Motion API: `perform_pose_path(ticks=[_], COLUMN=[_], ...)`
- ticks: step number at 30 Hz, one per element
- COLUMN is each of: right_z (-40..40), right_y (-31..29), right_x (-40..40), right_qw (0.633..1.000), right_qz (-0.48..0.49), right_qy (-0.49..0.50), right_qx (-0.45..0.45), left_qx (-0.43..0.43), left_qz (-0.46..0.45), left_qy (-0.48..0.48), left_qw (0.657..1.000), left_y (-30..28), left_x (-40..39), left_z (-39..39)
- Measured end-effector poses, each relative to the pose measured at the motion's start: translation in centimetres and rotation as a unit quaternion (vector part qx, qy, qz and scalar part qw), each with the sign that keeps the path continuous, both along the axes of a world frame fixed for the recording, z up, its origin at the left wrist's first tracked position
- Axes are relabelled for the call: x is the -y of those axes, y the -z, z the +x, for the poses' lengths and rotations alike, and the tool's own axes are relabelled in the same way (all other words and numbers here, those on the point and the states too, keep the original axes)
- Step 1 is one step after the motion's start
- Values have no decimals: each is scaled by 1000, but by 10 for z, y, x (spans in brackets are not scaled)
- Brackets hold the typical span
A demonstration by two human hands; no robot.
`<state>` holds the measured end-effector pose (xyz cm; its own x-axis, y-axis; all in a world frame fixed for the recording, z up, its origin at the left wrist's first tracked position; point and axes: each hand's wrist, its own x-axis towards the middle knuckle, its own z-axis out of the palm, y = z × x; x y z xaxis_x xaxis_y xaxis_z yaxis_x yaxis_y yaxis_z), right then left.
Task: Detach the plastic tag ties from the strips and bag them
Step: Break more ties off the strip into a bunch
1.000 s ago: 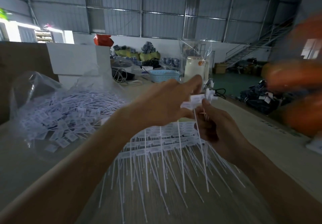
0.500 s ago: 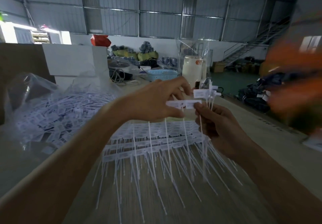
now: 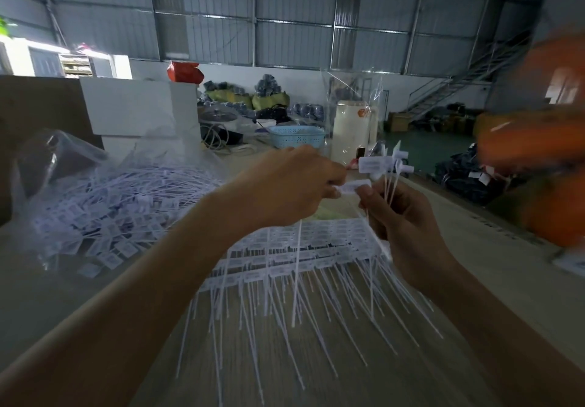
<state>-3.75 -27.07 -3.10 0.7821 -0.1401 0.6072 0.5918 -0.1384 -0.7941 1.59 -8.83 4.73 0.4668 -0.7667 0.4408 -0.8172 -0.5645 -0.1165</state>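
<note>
My left hand (image 3: 281, 189) pinches the white head of a tag tie strip (image 3: 349, 187) raised above the table; its thin tails hang down below. My right hand (image 3: 408, 220) grips a small bunch of detached tag ties (image 3: 384, 166), heads sticking up above the fist, and its thumb touches the same strip end. Under both hands lies a stack of white strips (image 3: 304, 248) with long tails fanned toward me. To the left a clear plastic bag (image 3: 63, 166) holds a heap of loose ties (image 3: 104, 210).
A wooden table (image 3: 484, 258) runs away from me. At its far end stand a white box (image 3: 136, 106), a blue basket (image 3: 296, 136) and a cream cylinder (image 3: 349, 128) in clear wrap. A blurred orange shape (image 3: 538, 140) fills the right edge.
The strip end between my hands has shifted slightly right and both hands have closed together on it. The bunch in my right hand stays upright.
</note>
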Motion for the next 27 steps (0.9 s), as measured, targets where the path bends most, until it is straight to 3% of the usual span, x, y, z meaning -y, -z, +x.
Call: perform_pose_path(ticks=[6, 9, 16, 27], right_z=[1, 2, 8, 3], right_y=[-2, 0, 6, 2], right_x=[4, 3, -1, -4], right_qw=[993, 989, 998, 997], right_qz=[-88, -128, 9, 15], right_qy=[42, 43, -33, -47], right_qx=[63, 52, -51, -58], left_qx=[-127, -176, -104, -82], left_qz=[-70, -110, -110, -119], left_qy=[74, 105, 81, 94], left_qw=[987, 972, 985, 985], left_y=[-4, -5, -5, 3], left_x=[-2, -5, -7, 6], left_z=[6, 6, 3, -3])
